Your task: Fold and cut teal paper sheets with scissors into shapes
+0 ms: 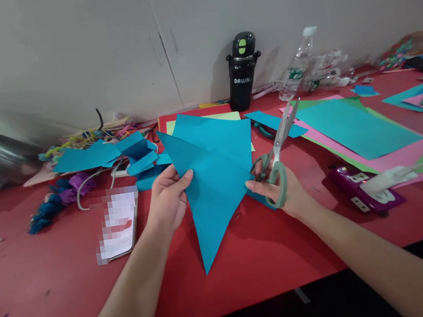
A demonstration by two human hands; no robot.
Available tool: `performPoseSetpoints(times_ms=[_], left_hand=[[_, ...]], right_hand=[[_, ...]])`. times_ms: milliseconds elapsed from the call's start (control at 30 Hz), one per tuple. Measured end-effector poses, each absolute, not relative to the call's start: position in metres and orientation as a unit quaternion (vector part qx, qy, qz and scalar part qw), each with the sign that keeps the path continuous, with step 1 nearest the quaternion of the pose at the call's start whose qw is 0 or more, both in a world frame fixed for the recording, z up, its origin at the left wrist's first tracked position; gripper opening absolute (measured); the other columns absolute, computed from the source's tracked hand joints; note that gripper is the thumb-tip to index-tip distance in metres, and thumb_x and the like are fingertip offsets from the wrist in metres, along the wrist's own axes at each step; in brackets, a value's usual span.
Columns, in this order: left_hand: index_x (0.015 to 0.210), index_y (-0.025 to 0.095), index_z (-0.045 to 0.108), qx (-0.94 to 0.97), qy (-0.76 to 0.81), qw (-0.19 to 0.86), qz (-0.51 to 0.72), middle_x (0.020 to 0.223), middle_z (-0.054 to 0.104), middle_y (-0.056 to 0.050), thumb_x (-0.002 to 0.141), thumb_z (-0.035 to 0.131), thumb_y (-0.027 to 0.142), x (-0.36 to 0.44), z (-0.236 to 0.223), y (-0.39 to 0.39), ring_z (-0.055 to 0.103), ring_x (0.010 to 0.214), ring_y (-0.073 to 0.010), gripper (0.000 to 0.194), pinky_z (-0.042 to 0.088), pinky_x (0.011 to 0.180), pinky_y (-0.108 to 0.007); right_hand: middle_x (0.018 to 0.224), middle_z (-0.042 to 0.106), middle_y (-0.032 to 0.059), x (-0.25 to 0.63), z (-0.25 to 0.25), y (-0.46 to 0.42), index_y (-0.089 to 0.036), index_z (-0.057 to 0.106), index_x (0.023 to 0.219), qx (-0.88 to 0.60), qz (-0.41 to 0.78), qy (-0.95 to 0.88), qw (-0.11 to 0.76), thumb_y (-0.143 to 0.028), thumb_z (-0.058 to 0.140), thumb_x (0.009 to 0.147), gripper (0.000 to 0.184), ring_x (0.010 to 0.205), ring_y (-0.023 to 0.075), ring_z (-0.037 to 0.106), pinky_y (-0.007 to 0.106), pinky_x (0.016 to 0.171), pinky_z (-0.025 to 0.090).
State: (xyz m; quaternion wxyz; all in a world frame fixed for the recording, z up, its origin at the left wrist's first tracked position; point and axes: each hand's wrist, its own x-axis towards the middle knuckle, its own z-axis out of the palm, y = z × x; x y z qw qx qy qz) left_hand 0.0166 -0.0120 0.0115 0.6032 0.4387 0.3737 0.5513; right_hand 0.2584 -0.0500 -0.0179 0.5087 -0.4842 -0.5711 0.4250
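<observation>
A large blue sheet of paper, with pointed corners and a folded-over left edge, is held up above the red table. My left hand pinches its left edge between thumb and fingers. At the lower right edge, my right hand grips the paper with the thumb in front. That same hand carries scissors with green handles looped round its fingers. Their blades point up and away from the paper, slightly apart. Part of the right fingers is hidden behind the sheet and handles.
A phone lies left of the paper, near folded blue paper pieces. Behind stand a black bottle and a clear plastic bottle. At right are coloured sheets and a purple power strip with a plugged-in white charger.
</observation>
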Motion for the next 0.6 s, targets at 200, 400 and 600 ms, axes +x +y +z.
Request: performPoseSetpoints(times_ms=[200, 400, 600], left_hand=[[0.07, 0.02, 0.068, 0.404, 0.4, 0.571, 0.592, 0.057, 0.054, 0.003, 0.081, 0.078, 0.032, 0.0164, 0.0111, -0.0085, 0.051, 0.049, -0.0101, 0.019, 0.04, 0.044, -0.023], [0.071, 0.02, 0.067, 0.392, 0.398, 0.538, 0.631, 0.065, 0.059, 0.003, 0.077, 0.08, 0.025, 0.018, 0.009, -0.0075, 0.057, 0.059, -0.0106, 0.015, 0.043, 0.053, -0.024], [0.077, 0.02, 0.07, 0.367, 0.407, 0.53, 0.647, 0.071, 0.066, 0.002, 0.073, 0.082, 0.022, 0.0164, 0.0108, -0.0062, 0.063, 0.067, -0.0115, 0.013, 0.051, 0.065, -0.025]], right_hand=[[0.073, 0.052, -0.0021, 0.2573, -0.0152, -0.0508, -0.024, 0.05, 0.081, -0.491, 0.424, -0.57, 0.504, -0.047, 0.079, 0.073, 0.038, 0.067, 0.0162, 0.052, 0.034, 0.06, 0.047], [0.076, 0.052, -0.0015, 0.2553, -0.0142, -0.0516, -0.025, 0.049, 0.082, -0.492, 0.433, -0.561, 0.505, -0.048, 0.08, 0.072, 0.039, 0.066, 0.016, 0.052, 0.034, 0.061, 0.047], [0.074, 0.052, -0.0018, 0.254, -0.0161, -0.0512, -0.024, 0.049, 0.081, -0.495, 0.44, -0.556, 0.502, -0.051, 0.081, 0.07, 0.043, 0.067, 0.017, 0.054, 0.035, 0.061, 0.049]])
